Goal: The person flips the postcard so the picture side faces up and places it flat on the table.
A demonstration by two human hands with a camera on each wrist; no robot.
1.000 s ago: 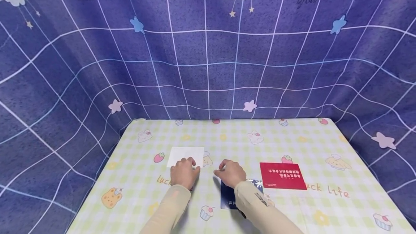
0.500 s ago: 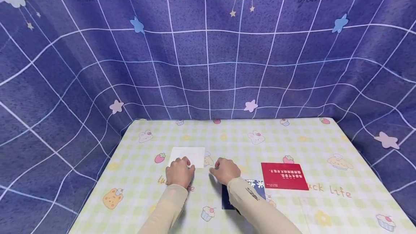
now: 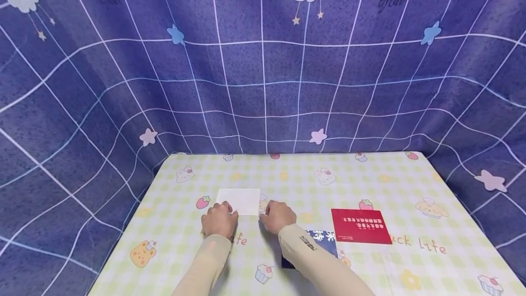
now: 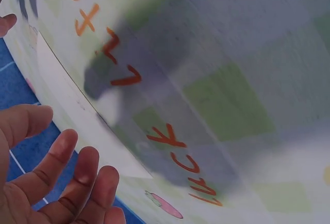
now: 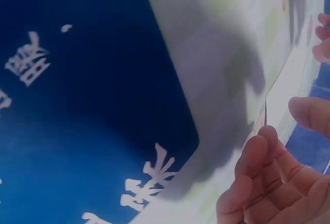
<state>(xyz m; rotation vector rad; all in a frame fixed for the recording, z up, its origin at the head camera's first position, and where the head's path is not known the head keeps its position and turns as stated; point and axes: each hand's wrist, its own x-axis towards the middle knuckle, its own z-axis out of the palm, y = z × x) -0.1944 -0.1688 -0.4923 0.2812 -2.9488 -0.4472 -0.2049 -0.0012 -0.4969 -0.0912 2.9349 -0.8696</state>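
Observation:
A white card (image 3: pixel 242 199) lies flat on the checked tablecloth, blank apart from faint marks. My left hand (image 3: pixel 219 220) is at its near left corner, fingers loosely bent and the thumb apart from them. In the left wrist view, nothing sits between that hand's fingers (image 4: pixel 87 164) and thumb. My right hand (image 3: pixel 279 217) hovers by the card's near right corner. Its thumb and fingers (image 5: pixel 252 154) are loosely curled with a gap between them, and they overlap the card's edge in the right wrist view. Under the right forearm lies a dark blue card (image 3: pixel 326 241) with white characters, partly hidden.
To the right, a red card (image 3: pixel 361 226) with white writing lies beside the blue one. The tablecloth (image 3: pixel 164 223) has printed cupcakes, animals and lettering. A blue gridded curtain (image 3: pixel 263 67) hangs behind the table and along both sides.
Both hands have shifted left, the left one off the white card's middle to its corner, the right one closer to the card. More of the blue card's upper part shows. The cards lie still.

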